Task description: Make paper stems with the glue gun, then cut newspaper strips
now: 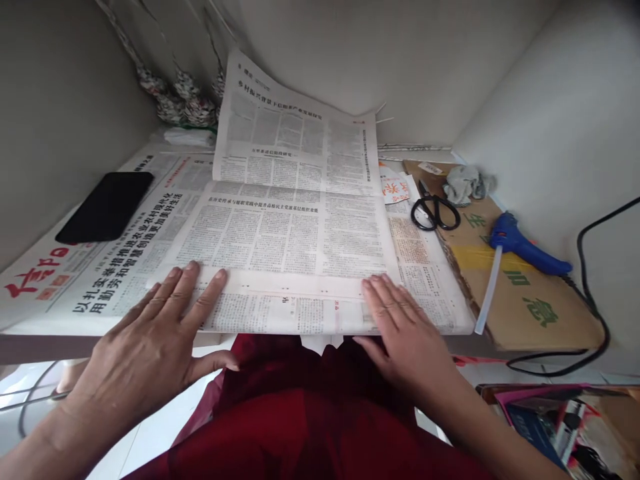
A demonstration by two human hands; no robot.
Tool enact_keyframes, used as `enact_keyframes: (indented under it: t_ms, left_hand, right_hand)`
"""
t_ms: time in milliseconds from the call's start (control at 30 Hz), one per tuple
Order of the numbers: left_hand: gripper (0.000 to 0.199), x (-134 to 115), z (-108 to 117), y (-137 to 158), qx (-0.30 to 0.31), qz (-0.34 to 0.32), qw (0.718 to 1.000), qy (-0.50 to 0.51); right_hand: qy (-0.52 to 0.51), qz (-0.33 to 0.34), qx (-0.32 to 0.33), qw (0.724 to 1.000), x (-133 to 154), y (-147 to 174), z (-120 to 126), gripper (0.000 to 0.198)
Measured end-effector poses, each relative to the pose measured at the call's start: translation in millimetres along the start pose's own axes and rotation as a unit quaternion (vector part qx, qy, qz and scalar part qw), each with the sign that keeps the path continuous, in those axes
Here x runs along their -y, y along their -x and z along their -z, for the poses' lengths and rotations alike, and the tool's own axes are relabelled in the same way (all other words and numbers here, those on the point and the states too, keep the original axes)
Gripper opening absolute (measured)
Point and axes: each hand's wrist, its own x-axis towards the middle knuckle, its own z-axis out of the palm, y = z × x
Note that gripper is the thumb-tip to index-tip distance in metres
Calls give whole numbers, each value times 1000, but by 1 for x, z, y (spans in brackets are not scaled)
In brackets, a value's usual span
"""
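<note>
A newspaper sheet (300,227) lies in front of me, its far half bent up against the wall and its near edge folded over in a narrow strip. My left hand (160,327) presses on the left end of that strip, fingers stretched and thumb apart. At the strip's right end, my right hand (400,320) rests with its fingers flat. Neither hand grips anything. Beneath the sheet, more newspaper (135,267) covers the table.
On the left lies a black phone (105,207). Black-handled scissors (435,212), a blue glue gun (525,247) with its glue stick, and a crumpled grey cloth (465,185) are at right, around flattened cardboard (540,287). A black cable (595,300) loops beside it.
</note>
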Motion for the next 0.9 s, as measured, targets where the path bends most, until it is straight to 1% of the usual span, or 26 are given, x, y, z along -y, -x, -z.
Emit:
enact_keyframes:
  t_ms: [133, 200, 300, 400, 433, 533, 633, 733, 900]
  left_hand:
    - [101, 5, 2, 1, 5, -7, 1000, -7]
    - [98, 9, 3, 1, 9, -9, 1000, -12]
    - [84, 14, 7, -2, 9, -8, 1000, -21]
    - [58, 15, 13, -8, 2, 4, 1000, -29]
    - [52, 15, 15, -10, -3, 5, 1000, -29]
    - [44, 12, 18, -15, -14, 2, 999, -30]
    - [41, 11, 19, -16, -26, 2, 999, -31]
    - [42, 12, 15, -12, -38, -9, 999, -23]
    - [54, 15, 4, -4, -35, -16, 999, 10]
  right_hand:
    - [21, -34, -9, 999, -14, 12, 0, 83]
    - [24, -35, -10, 999, -16, 13, 0, 89]
    - [26, -15, -16, 999, -18, 12, 2, 95]
    - [37, 9, -39, 999, -22, 11, 2, 83]
    - [42, 15, -50, 998, -23, 11, 2, 79]
    - [52, 33, -77, 995, -26, 9, 0, 74]
    - [48, 44, -81, 995, -29, 8, 0, 71]
    - [31, 40, -72, 996, -31, 8, -1, 66]
    - [-21, 6, -68, 997, -29, 8, 3, 58]
